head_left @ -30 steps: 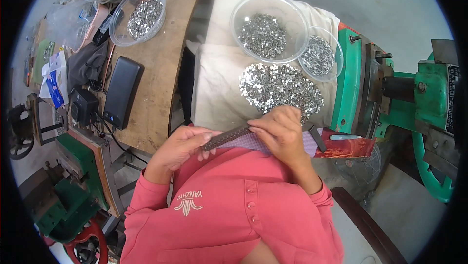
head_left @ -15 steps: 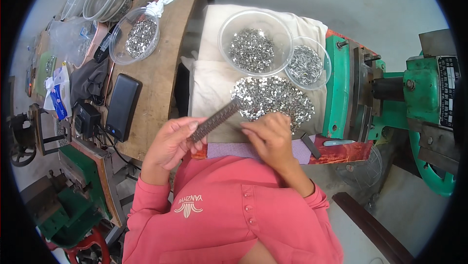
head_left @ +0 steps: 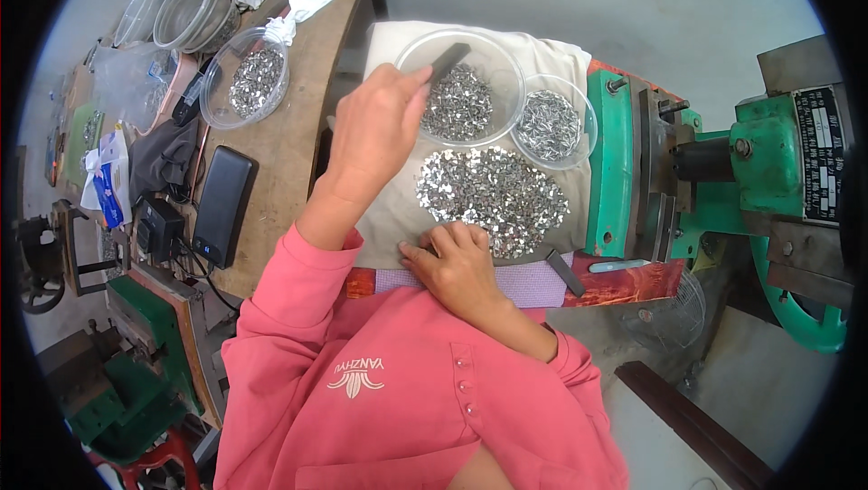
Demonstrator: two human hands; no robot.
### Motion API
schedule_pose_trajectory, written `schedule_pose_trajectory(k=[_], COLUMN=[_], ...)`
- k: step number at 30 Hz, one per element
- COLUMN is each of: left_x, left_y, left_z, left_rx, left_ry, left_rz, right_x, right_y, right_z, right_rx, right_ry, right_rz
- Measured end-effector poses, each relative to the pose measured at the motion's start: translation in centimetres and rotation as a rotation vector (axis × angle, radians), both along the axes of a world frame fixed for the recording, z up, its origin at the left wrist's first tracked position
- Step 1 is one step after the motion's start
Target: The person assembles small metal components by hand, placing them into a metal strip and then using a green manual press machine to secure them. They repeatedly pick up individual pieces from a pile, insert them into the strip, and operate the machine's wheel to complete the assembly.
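My left hand [head_left: 378,124] is closed around one end of a dark, narrow metal bar [head_left: 450,59], holding it tilted over a large clear plastic bowl [head_left: 515,70]. Small shiny metal pieces [head_left: 458,108] lie heaped in that bowl. Below it, a wide loose pile of similar pieces [head_left: 495,196] is spread on the beige cloth [head_left: 389,210]. My right hand [head_left: 455,264] rests at the near edge of the pile, fingers slightly bent and apart, with nothing visible in them. A smaller clear tub [head_left: 586,101] of slim metal parts [head_left: 549,124] stands beside the bowl.
A second dark bar [head_left: 566,273] and a light-blue-handled tool [head_left: 618,266] lie near the front edge. The green machine press [head_left: 608,164] stands right. On the wooden table [head_left: 298,110] at left are a black power bank [head_left: 224,207] and another tub of pieces [head_left: 244,79].
My left hand has carried the dark bar up and away from me, from beside the pile to over the large bowl. My right hand has dropped back left onto the pile's near edge.
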State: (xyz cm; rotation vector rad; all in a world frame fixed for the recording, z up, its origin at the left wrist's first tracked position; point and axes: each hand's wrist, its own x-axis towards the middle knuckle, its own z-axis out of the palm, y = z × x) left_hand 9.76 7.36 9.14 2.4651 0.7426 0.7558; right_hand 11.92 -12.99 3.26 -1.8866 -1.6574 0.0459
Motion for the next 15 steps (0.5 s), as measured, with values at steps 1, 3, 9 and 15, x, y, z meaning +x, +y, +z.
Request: schedule_pose_trajectory(k=[1, 3, 9, 15], left_x=[0.0, -0.3, -3.4, -6.8], left_y=[-0.1, -0.3, -0.3, -1.1], left_z=[0.0, 0.2, 0.5, 0.4], left_rx=[-0.024, -0.072, -1.026, -1.519], left_ry=[-0.008, -0.024, -0.264, -0.426], left_rz=[-0.007, -0.017, -0.072, -0.103], right_x=[-0.1, 0.0, -0.2, -0.5], right_y=[-0.1, 0.0, 0.2, 0.3], right_z=[-0.1, -0.3, 0.1, -0.1], right_rx=[-0.003, 0.001, 0.006, 0.009], right_ry=[-0.02, -0.035, -0.053, -0.062], right_rz=[-0.006, -0.001, 0.046, 0.051])
